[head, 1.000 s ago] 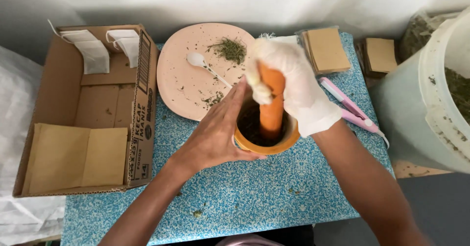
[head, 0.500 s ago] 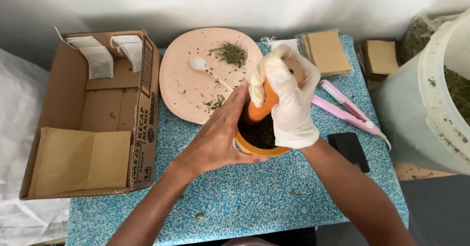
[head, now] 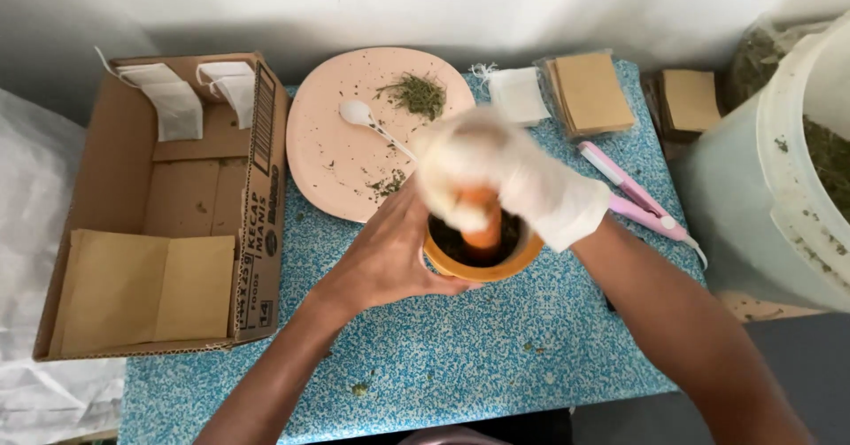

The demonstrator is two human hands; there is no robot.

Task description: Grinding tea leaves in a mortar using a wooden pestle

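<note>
While plate (head: 329, 157) flanks mortar (head: 481, 263).

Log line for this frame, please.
left hand: steadies orange mortar | right hand: gloved, grips orange pestle in mortar, blurred | pink plate: spoon, dried herbs

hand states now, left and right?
Left hand: bare, wrapped against the side of the orange mortar, steadying it.
Right hand: gloved, motion-blurred, closed around the orange pestle in the mortar.
</note>
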